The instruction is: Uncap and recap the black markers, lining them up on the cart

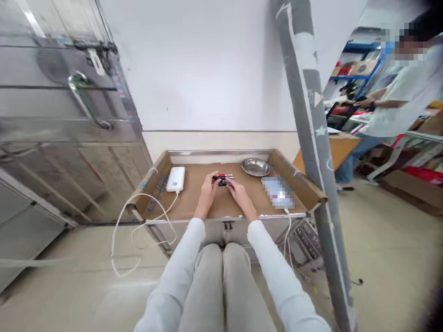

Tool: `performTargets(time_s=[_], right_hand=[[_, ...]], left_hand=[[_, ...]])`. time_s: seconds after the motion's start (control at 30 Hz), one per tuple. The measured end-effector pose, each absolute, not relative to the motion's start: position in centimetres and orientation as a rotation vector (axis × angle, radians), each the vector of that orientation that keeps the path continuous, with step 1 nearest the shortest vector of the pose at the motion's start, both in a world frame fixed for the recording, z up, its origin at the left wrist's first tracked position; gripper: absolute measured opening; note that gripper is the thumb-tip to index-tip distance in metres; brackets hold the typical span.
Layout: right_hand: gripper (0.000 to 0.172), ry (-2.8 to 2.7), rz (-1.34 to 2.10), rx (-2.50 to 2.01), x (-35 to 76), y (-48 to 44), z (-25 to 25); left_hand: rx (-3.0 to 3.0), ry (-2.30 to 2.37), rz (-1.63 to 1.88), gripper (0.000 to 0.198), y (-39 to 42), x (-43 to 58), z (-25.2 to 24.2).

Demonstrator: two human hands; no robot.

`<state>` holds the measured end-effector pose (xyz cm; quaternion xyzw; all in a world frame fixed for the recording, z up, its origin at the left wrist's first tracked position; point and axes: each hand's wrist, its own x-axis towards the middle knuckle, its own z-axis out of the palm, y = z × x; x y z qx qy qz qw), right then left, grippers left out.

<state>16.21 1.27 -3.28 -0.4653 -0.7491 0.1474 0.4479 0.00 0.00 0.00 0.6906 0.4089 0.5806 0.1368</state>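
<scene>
Several small black-and-red cylinders [224,176] with silvery ends are bunched between my two hands, over the middle of the cardboard-covered work surface [221,203]. They could be batteries or short pens; the kind is too small to make out. My left hand [207,186] closes its fingers and thumb around their left ends. From the other side, my right hand [238,190] has its fingers bent in and pressed on the right ends. My fingers hide part of the bunch. Beyond my right hand lies a shallow round metal dish [255,167].
A white power bank [176,179] lies at left, its white cable [117,230] looping over the front edge. On the right rests a cabled phone [278,192]. Raised cardboard sides edge the surface. A grey wrapped pole [311,115] leans at right; beyond it stands another person [398,101].
</scene>
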Motion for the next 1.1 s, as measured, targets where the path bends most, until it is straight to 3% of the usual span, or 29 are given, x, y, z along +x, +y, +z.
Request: performTargets(time_s=[0.23, 0.47, 0.83, 1.1], right_hand=[[0.031, -1.902, 0.368, -1.099, 16.6, 1.1, -3.1], [0.042, -1.921, 0.396, -1.087, 16.2, 0.3, -2.3], [0.019, -1.975, 0.348, -1.149, 16.3, 0.5, -2.4], [0.02, -1.964, 0.332, -1.173, 16.3, 0.9, -2.8]], left_hand=[[2.076, 1.183, 1.657, 0.029, 0.1, 0.2, -0.3], [2.141, 1.186, 1.739, 0.024, -0.3, 0.1, 0.0], [2.486, 1.013, 1.568, 0.032, -0.2, 0.4, -0.4], [2.46, 1.002, 1.625, 0.035, -0.2, 0.3, -0.4]])
